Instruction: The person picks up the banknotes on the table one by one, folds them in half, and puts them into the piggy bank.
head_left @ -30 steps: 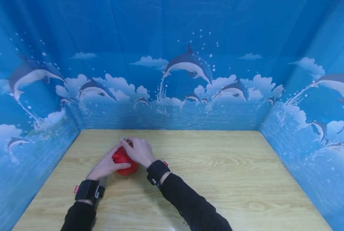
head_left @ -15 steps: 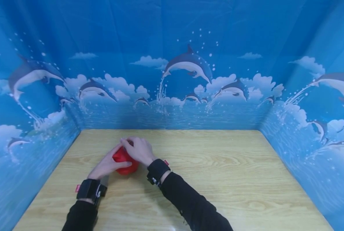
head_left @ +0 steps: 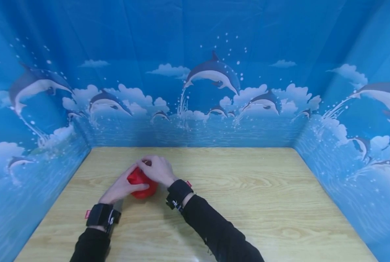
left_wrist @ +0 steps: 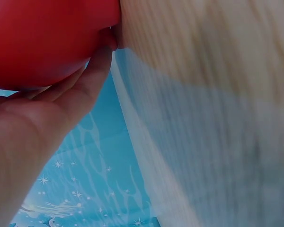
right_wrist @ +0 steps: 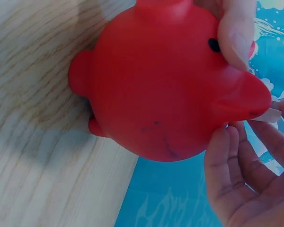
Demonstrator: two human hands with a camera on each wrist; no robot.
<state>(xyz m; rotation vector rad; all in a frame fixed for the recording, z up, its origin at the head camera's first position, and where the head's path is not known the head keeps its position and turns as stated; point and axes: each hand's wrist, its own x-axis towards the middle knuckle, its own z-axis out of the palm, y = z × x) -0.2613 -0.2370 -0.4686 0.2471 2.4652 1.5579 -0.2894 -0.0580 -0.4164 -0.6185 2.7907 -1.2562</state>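
Note:
A round, glossy red piggy bank (right_wrist: 146, 90) stands on the table at the left, with an eye, an ear and stubby feet showing in the right wrist view. My left hand (head_left: 122, 187) grips it from the left side, its thumb (right_wrist: 235, 40) lying across the red surface near the eye. Over the top and far side, my right hand (head_left: 158, 171) bends its fingers close to the ear. Between its thumb and fingers is a small pale slip (right_wrist: 270, 115), pinched beside the ear; what kind it is cannot be told. The left wrist view shows fingers (left_wrist: 87, 85) beneath the red body.
The wooden table (head_left: 263, 196) stretches to the right and front. Blue dolphin-print curtains (head_left: 195, 120) stand along its back, left and right sides. A black band sits on each wrist, at the ends of dark sleeves (head_left: 214, 229).
Both hands stay at the piggy bank. The left wrist has shifted very slightly to the right since the first frame; the bank has hardly moved.

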